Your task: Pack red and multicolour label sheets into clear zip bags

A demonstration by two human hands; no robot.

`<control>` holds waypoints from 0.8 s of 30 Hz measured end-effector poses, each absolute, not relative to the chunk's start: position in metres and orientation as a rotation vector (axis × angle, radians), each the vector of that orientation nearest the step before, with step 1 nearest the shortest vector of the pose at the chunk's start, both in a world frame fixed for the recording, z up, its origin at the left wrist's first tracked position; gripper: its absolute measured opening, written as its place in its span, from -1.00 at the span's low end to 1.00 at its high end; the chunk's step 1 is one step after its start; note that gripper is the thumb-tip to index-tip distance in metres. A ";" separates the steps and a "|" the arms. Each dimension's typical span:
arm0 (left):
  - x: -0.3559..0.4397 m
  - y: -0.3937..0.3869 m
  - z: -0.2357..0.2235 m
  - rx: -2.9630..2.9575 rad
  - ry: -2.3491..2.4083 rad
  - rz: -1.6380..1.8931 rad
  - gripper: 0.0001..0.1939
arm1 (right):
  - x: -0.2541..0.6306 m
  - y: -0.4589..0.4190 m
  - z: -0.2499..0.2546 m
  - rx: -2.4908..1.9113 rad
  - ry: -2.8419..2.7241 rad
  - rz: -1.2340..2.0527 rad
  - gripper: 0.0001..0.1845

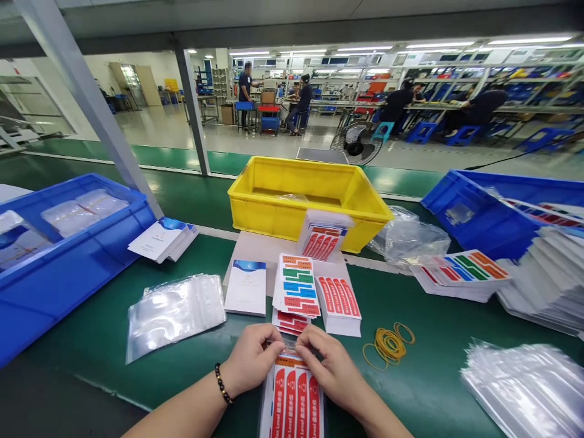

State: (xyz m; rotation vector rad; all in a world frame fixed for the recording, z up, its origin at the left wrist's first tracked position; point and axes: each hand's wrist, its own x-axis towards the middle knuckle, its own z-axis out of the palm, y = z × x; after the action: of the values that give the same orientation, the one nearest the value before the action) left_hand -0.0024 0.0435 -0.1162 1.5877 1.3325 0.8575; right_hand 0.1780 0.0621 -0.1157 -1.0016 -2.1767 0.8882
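A clear plastic bag (296, 398) with red-striped label sheets inside lies in front of me at the table's near edge. My left hand (255, 359) pinches the bag's top edge on the left, thumb against fingers. On the same edge, my right hand (331, 362) pinches a little to the right. Just beyond my fingers are a pile of multicoloured label sheets (296, 286), a stack of red label sheets (340, 304) and a white booklet stack (246, 289) with a blue top. Left of these lies a pile of empty clear bags (177, 310).
A yellow bin (274, 213) stands ahead, with packed label sheets (323, 237) leaning on its front. Blue bins flank the table, left (91, 243) and right (483, 213). Rubber bands (387, 347) and more clear bags (529, 383) lie at right. Several people work in the background.
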 end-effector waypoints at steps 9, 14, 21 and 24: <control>-0.013 0.031 -0.110 2.041 1.221 1.460 -0.77 | 0.180 0.068 -0.121 -0.940 -2.016 0.158 -0.89; -0.056 0.026 -0.089 1.905 1.708 0.969 -0.75 | 0.182 0.069 -0.120 -0.876 -2.002 0.100 -0.89; -0.158 0.030 -0.083 1.518 2.309 0.193 -0.78 | 0.182 0.068 -0.118 -0.847 -1.994 0.121 -0.91; -0.173 0.028 -0.084 1.519 2.290 0.136 -0.81 | 0.180 0.067 -0.117 -0.836 -1.992 0.166 -0.91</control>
State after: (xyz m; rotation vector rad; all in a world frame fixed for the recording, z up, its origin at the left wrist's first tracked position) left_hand -0.1733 0.0285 -0.0839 1.5192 2.2903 0.1356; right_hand 0.1795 0.0674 -0.1166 -0.8359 -1.9916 0.1656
